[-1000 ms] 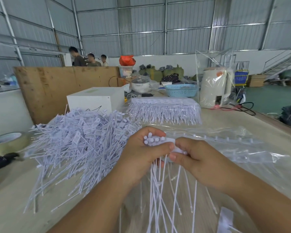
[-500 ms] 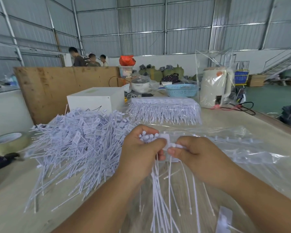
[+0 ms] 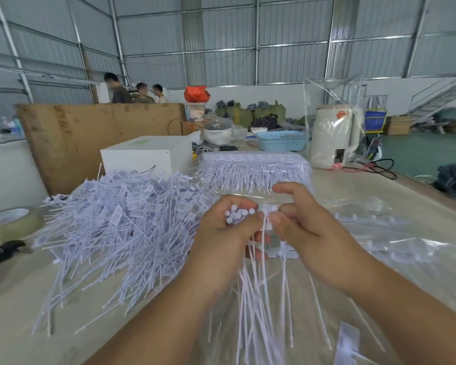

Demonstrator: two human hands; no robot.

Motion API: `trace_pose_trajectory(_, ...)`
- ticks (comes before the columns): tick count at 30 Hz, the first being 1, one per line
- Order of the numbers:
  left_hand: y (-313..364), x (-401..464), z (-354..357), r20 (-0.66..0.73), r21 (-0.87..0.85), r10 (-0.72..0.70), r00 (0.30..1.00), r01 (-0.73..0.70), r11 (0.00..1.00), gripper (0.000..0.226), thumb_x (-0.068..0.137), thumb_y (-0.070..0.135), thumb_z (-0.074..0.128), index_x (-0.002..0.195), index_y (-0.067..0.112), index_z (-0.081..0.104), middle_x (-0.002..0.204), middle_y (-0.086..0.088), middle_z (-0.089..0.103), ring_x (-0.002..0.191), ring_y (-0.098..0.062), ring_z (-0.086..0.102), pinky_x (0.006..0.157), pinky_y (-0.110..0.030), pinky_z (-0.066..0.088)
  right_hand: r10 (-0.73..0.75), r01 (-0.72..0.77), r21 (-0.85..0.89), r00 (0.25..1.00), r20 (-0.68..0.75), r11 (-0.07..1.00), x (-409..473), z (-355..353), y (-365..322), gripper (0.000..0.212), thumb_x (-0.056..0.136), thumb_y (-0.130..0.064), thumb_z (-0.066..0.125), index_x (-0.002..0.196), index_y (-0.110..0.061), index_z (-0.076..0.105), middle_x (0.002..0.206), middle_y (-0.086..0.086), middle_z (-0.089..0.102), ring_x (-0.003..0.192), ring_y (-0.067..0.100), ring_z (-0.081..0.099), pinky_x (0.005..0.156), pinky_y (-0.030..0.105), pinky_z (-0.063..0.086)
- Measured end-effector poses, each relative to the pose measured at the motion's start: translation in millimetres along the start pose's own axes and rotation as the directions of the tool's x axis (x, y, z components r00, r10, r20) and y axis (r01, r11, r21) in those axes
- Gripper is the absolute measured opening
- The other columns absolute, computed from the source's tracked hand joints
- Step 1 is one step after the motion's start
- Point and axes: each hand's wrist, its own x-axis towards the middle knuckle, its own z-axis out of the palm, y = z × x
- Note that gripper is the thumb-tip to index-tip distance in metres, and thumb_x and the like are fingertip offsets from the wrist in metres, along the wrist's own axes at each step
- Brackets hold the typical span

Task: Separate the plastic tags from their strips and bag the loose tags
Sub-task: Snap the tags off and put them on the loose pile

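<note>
Since half a second ago, right hand [image 3: 311, 230] is lifting its index finger clear while thumb and remaining fingers are pinching a single tag [image 3: 267, 210]. Table [image 3: 379, 191] is bearing, left, a loose tag heap [image 3: 116, 219]; far centre, stacked tag strips [image 3: 253, 169]; right, a clear bag [image 3: 392, 246]. Left hand [image 3: 227, 238] is gripping a tag bundle [image 3: 238, 214], tails hanging near.

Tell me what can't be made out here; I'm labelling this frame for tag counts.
- Head view: the count of tags in the left hand, hidden by its fingers.
- Print on the loose pile: too small.
- Hanging tails: motion-blurred.
- Tag at the bottom: cut off by the edge.
- The right hand's grip point: blurred.
</note>
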Motion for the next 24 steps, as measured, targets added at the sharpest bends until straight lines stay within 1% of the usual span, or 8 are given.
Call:
trace_pose_trajectory(3, 5, -1, -5, 0.042, -0.086, -0.030, 0.999, 0.033, 0.996, 0.013, 0.072, 0.013, 0.073, 0.079, 0.015, 0.063, 0.067, -0.004, 0.063, 0.051, -0.019, 0.061, 0.041, -0.025, 0.047, -0.007, 0.007, -0.027, 1.000, 0.013, 1.000, -1, 0, 0, 0.031, 0.097, -0.025, 0.051, 0.118, -0.044, 0.038, 0.065, 0.000, 0.051, 0.061, 0.015, 0.050, 0.063, 0.030, 0.042)
trace_pose_trajectory(5, 7, 0, -7, 0.060, -0.044, -0.025, 0.998, 0.028, 0.999, 0.028, 0.062, 0.015, 0.076, 0.085, 0.012, 0.060, 0.068, -0.005, 0.063, 0.051, -0.018, 0.060, 0.041, -0.024, 0.046, -0.013, 0.015, -0.062, 0.999, 0.034, 0.998, -2, 4, 1, 0.031, 0.098, -0.025, 0.050, 0.118, -0.044, 0.036, 0.069, 0.003, 0.055, 0.059, 0.013, 0.050, 0.062, 0.028, 0.042)
trace_pose_trajectory(7, 7, 0, -9, 0.070, -0.004, -0.031, 0.997, 0.032, 0.999, 0.034, 0.058, 0.012, 0.078, 0.086, 0.011, 0.060, 0.071, -0.008, 0.064, 0.052, -0.018, 0.061, 0.043, -0.025, 0.047, -0.020, 0.028, -0.121, 0.997, 0.069, 0.992, -2, 7, 1, 0.034, 0.099, -0.026, 0.047, 0.126, -0.042, 0.034, 0.071, -0.002, 0.058, 0.057, 0.007, 0.051, 0.059, 0.023, 0.043)
trace_pose_trajectory(11, 7, 1, -11, 0.089, -0.014, -0.015, 0.996, 0.017, 1.000, 0.027, 0.064, 0.004, 0.076, 0.085, 0.009, 0.059, 0.071, -0.009, 0.065, 0.052, -0.018, 0.062, 0.044, -0.025, 0.048, -0.009, 0.036, -0.245, 0.994, 0.112, 0.969, -4, 6, 1, 0.049, 0.100, -0.025, 0.044, 0.144, -0.034, 0.025, 0.082, -0.006, 0.064, 0.075, 0.013, 0.061, 0.075, 0.028, 0.047)
trace_pose_trajectory(14, 6, 3, -12, 0.081, -0.043, -0.013, 0.997, 0.017, 0.999, 0.024, 0.066, 0.006, 0.074, 0.085, 0.011, 0.061, 0.073, -0.006, 0.066, 0.053, -0.017, 0.063, 0.043, -0.024, 0.048, -0.021, 0.032, -0.227, 0.998, 0.053, 0.973, -4, 4, -1, 0.049, 0.099, -0.022, 0.048, 0.142, -0.035, 0.028, 0.076, -0.008, 0.062, 0.067, 0.009, 0.058, 0.066, 0.021, 0.045)
trace_pose_trajectory(17, 5, 3, -12, 0.086, -0.048, -0.019, 0.996, 0.024, 0.999, 0.027, 0.061, 0.010, 0.075, 0.085, 0.012, 0.062, 0.077, -0.008, 0.066, 0.054, -0.016, 0.062, 0.043, -0.023, 0.047, -0.014, 0.019, -0.224, 1.000, 0.026, 0.974, -4, 5, -3, 0.046, 0.097, -0.021, 0.051, 0.139, -0.030, 0.034, 0.071, -0.001, 0.062, 0.058, 0.006, 0.053, 0.057, 0.019, 0.040)
trace_pose_trajectory(21, 3, 2, -12, 0.120, -0.037, -0.004, 0.993, 0.008, 0.999, 0.031, 0.057, 0.006, 0.078, 0.084, 0.013, 0.063, 0.079, -0.010, 0.064, 0.056, -0.016, 0.061, 0.043, -0.022, 0.045, -0.001, 0.008, -0.236, 0.999, 0.033, 0.972, -4, 4, -4, 0.045, 0.096, -0.021, 0.053, 0.137, -0.030, 0.037, 0.071, 0.000, 0.064, 0.059, 0.004, 0.052, 0.056, 0.017, 0.038)
trace_pose_trajectory(24, 2, 2, -10, 0.129, -0.002, 0.012, 0.992, -0.012, 1.000, 0.034, 0.059, -0.001, 0.078, 0.085, 0.010, 0.061, 0.071, -0.007, 0.064, 0.052, -0.015, 0.059, 0.040, -0.022, 0.042, -0.010, 0.019, -0.238, 0.999, 0.037, 0.971, -3, 3, -5, 0.042, 0.096, -0.020, 0.054, 0.134, -0.032, 0.040, 0.072, -0.001, 0.065, 0.057, 0.006, 0.053, 0.054, 0.016, 0.038)
